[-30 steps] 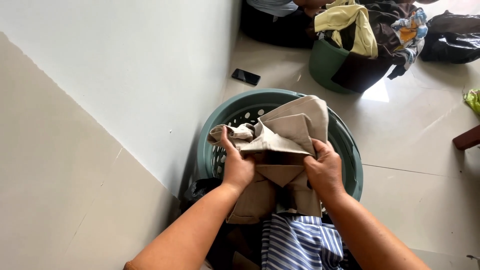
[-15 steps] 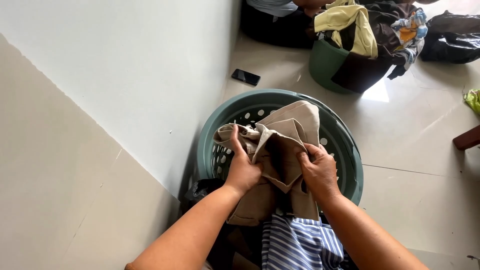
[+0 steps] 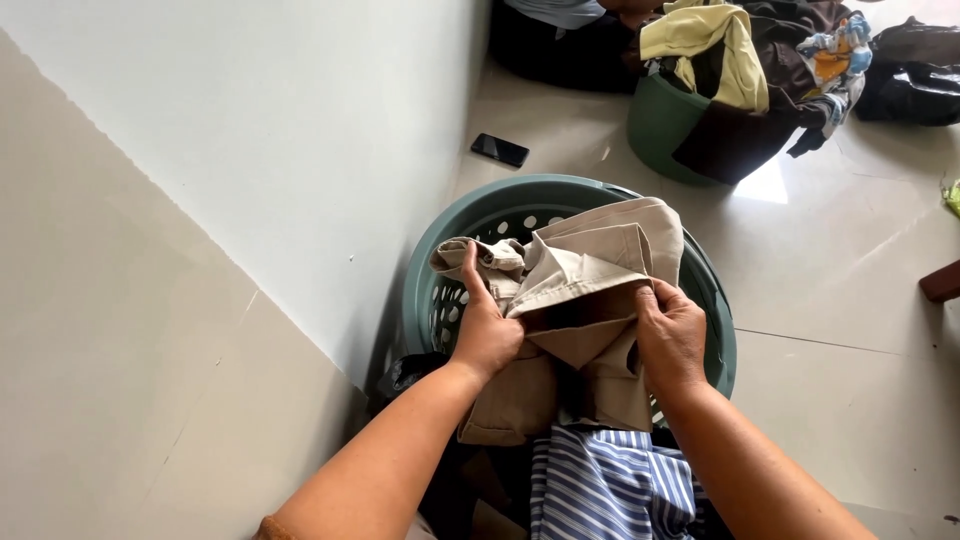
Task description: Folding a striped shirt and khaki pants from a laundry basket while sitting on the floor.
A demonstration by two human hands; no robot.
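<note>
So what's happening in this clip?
A person holds a beige garment bunched in both hands over a green laundry basket beside a wall. The left hand grips its left edge, the right hand its folded middle. A blue striped cloth lies below. A second, fuller basket and a phone sit on the floor behind.

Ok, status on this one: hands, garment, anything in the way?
Left hand and right hand both gripping beige garment. Garment bunched over green basket. Striped cloth below, nothing blocking.
</note>
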